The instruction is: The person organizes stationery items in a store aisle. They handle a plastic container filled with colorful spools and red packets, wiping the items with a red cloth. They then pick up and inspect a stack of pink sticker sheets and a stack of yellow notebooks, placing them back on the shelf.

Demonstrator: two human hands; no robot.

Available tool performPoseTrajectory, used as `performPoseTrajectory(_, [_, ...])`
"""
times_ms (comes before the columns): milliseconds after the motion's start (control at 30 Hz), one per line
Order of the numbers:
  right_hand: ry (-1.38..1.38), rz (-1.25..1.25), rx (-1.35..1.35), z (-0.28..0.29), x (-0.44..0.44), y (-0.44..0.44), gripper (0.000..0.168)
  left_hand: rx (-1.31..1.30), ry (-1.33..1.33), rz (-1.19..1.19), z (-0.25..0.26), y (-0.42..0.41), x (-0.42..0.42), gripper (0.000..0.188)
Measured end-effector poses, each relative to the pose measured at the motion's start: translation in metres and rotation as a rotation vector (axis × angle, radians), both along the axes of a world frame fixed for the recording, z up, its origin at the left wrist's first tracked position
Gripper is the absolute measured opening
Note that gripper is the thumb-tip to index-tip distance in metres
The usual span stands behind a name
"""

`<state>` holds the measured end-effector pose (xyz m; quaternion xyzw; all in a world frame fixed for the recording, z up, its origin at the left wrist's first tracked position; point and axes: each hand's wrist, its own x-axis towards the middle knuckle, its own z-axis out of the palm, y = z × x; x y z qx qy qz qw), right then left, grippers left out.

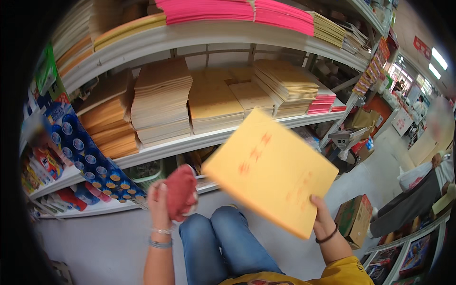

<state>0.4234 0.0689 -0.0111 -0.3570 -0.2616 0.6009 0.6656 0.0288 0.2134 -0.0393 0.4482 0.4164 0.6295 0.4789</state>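
Note:
My left hand [159, 205] grips a crumpled red cloth [180, 192] in front of the shelves, above my knees. On the right, my right hand [320, 213] holds a thick stack of yellow paper [270, 174] by its lower right edge; the stack is tilted and blurred, with red printing on top, and my fingers beneath it are hidden. Behind it, the middle shelf [199, 140] bears several piles of brown and yellowish paper [162, 103]. A lower pile of yellow paper [213, 99] with faint red marks lies between taller ones.
Bright pink paper [210, 10] lies on the upper shelf. Blue packaged bottles [78, 142] hang at the left shelf end. A green basket [146, 172] sits low down. At right are a scale [345, 137], a cardboard box [354, 221] and a person [409, 192] with a white bag [415, 176].

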Motion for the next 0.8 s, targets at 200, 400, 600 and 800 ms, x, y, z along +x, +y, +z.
performPoseTrajectory(200, [0.054, -0.089, 0.095, 0.075, -0.056, 0.156, 0.054, -0.362, -0.16, -0.124, -0.114, -0.047, 0.04, 0.043])
performPoseTrajectory(400, [0.101, -0.152, -0.12, 0.077, -0.094, 0.308, 0.037, -0.519, -0.366, -0.297, -0.155, -0.071, 0.037, 0.035])
performPoseTrajectory(600, [0.061, -0.08, -0.247, 0.044, -0.127, 0.39, 0.044, -0.6, -0.683, -0.518, -0.166, -0.059, 0.007, 0.052])
performPoseTrajectory(800, [0.083, -0.066, -0.307, 0.018, -0.154, 0.411, 0.044, -0.576, -0.792, -0.583, -0.179, -0.055, -0.004, 0.07])
